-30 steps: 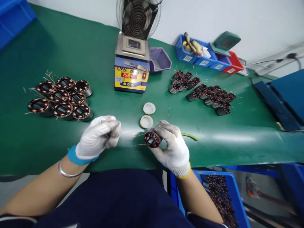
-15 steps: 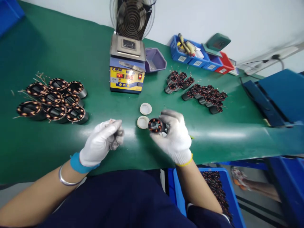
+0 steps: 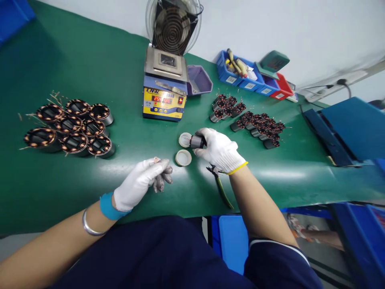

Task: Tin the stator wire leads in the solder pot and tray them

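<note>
Gloved in white, my right hand (image 3: 218, 148) grips a motor stator (image 3: 197, 141), a dark cylinder tipped sideways with its wire end over the upper white cap-like dish (image 3: 184, 139). A second such dish (image 3: 183, 158) lies just below. Under my right wrist rest cutting pliers (image 3: 222, 186) with green handles. My left hand (image 3: 150, 176), also gloved, is left of the dishes with thumb and forefinger pressed together; whatever is pinched there is too small to make out. Several larger stators (image 3: 73, 124) stand upright to its left.
A yellow and blue solder pot (image 3: 162, 102) with a lit display stands behind, a fan (image 3: 173, 28) at its back and a purple bin (image 3: 199, 80) beside it. Several small stators (image 3: 255, 122) stand right. Blue bins (image 3: 237, 74) line the wall. A blue crate (image 3: 233, 241) sits below the edge.
My right hand has moved up and turned the stator from facing me to lying sideways over the upper dish, uncovering the pliers. My left hand has shifted slightly right, still pinched.
</note>
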Demonstrator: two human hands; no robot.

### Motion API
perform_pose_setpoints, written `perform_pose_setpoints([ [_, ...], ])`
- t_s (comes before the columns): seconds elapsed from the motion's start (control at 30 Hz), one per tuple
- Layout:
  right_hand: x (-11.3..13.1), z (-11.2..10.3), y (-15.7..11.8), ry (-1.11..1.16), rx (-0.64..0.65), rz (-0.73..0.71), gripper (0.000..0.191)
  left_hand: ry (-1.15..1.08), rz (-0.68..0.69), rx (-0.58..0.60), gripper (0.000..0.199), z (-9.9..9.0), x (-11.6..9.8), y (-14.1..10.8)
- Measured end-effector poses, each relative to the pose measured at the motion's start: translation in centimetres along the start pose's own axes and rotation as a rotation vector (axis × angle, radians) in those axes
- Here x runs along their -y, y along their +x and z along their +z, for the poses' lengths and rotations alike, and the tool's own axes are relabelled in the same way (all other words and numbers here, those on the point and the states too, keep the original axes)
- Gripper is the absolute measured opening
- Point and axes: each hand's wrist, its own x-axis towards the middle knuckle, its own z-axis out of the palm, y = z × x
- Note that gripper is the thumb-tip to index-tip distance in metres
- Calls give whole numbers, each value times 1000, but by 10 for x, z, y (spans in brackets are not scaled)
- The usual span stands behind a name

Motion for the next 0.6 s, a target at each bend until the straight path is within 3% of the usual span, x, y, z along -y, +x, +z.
perform_pose_setpoints([
  [0.13, -10, 9, 0, 107, -172, -30, 53, 28, -21, 19, 46, 3, -1, -1],
  [0.23, -13, 11, 0, 46, -284, -56, 56, 51, -33, 29, 46, 5, -2, -2],
  [0.43, 1, 7, 8, -244, -198, -189, 38, 71, -47, 44, 44, 6, -3, -4],
  [0.6, 3, 3, 12, -321, -200, -225, 39, 65, -46, 20, 44, 7, -2, -6],
])
